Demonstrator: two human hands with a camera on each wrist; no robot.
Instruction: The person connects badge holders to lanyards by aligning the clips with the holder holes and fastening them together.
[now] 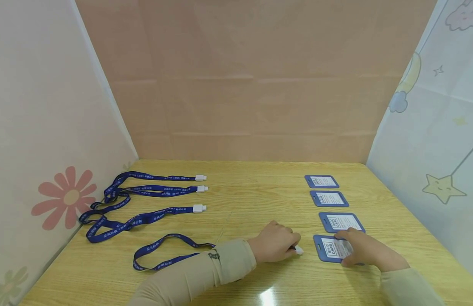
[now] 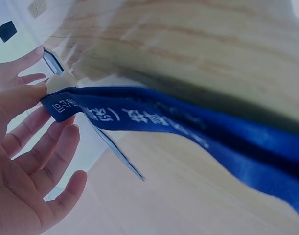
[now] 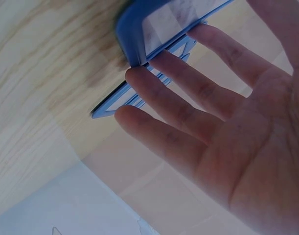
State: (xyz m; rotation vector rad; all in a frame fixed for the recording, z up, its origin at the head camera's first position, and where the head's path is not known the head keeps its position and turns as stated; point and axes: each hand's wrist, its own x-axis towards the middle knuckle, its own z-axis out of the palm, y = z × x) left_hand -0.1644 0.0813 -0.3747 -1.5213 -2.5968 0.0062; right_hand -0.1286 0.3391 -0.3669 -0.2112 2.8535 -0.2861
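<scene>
In the head view my left hand [image 1: 274, 243] is right of centre, pinching the white plastic clip [image 1: 299, 250] of a dark blue lanyard [image 1: 154, 245]. Its printed strap [image 2: 139, 111] trails from the clip across the left wrist view, and the forearm covers part of it in the head view. My right hand [image 1: 368, 251] holds the nearest blue ID card holder [image 1: 328, 247] across its width, thumb at the near edge and fingers at the far one. Fingertips [image 3: 139, 78] touch the holder's edge in the right wrist view. A small gap separates clip and holder.
Three more blue card holders, the closest [image 1: 342, 222] almost touching the held one, form a column at the right. Three lanyards with white clips [image 1: 199, 208] lie at the left, straps loosely looped. Fabric walls [image 1: 255, 97] stand behind and beside the wooden table [image 1: 251, 191].
</scene>
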